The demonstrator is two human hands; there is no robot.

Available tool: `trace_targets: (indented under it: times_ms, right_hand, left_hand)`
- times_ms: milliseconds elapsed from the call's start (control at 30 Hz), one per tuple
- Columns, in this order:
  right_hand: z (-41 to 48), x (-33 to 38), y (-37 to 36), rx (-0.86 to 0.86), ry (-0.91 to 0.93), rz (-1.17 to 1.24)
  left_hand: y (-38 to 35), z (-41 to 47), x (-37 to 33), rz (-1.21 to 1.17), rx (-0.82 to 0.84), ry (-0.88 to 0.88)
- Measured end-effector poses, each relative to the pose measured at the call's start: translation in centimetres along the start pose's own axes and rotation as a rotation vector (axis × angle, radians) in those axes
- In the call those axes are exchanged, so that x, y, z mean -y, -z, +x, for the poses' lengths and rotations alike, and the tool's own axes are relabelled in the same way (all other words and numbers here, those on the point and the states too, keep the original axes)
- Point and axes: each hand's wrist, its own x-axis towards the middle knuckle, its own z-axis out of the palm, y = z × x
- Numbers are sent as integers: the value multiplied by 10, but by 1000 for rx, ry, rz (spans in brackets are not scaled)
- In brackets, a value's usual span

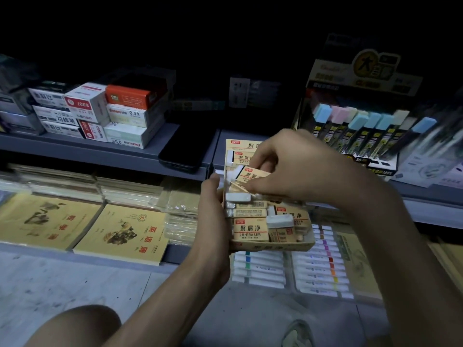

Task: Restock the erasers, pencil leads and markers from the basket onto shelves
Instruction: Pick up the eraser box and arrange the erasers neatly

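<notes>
My left hand (213, 216) grips the left side of a tan eraser box (273, 245) full of several 2B erasers in beige sleeves, held in front of the grey shelf (107, 151). My right hand (290, 169) reaches in from above and pinches one eraser (250, 174) at the top of the box. A display of pencil lead tubes (360, 131) with pastel caps stands on the shelf at the right. White markers (323, 266) with coloured bands lie in rows on the lower shelf under the box.
Stacked white and red refill boxes (100, 113) fill the shelf's left part. A dark phone (185, 149) lies at the shelf edge. Yellow exercise books (120, 231) and wrapped stacks cover the lower shelf at left. My knee (82, 326) shows at the bottom.
</notes>
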Motion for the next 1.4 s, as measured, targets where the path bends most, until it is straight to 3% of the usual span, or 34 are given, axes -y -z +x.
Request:
trace_targets:
  times_ms: [133,400,700,967,1167,1400]
  right_hand:
    - [-3,-6,12,64,-15,-16]
    - [-5,-15,18,16,-7,-79]
    - [-8,-5,9,-155,83,51]
    - [-4,2,-16,-129,30,-289]
    - [-7,9,-8,-85,30,-276]
    - [-12,7,20,-164,-57,13]
  left_hand:
    - [1,2,2,13,-24,-16]
    - [3,5,8,34,-26,-23]
    - [4,7,11,57,-26,-35]
    - [4,5,11,51,-16,-29]
    - [2,4,12,40,-30,-15]
    - [4,5,11,28,-22,19]
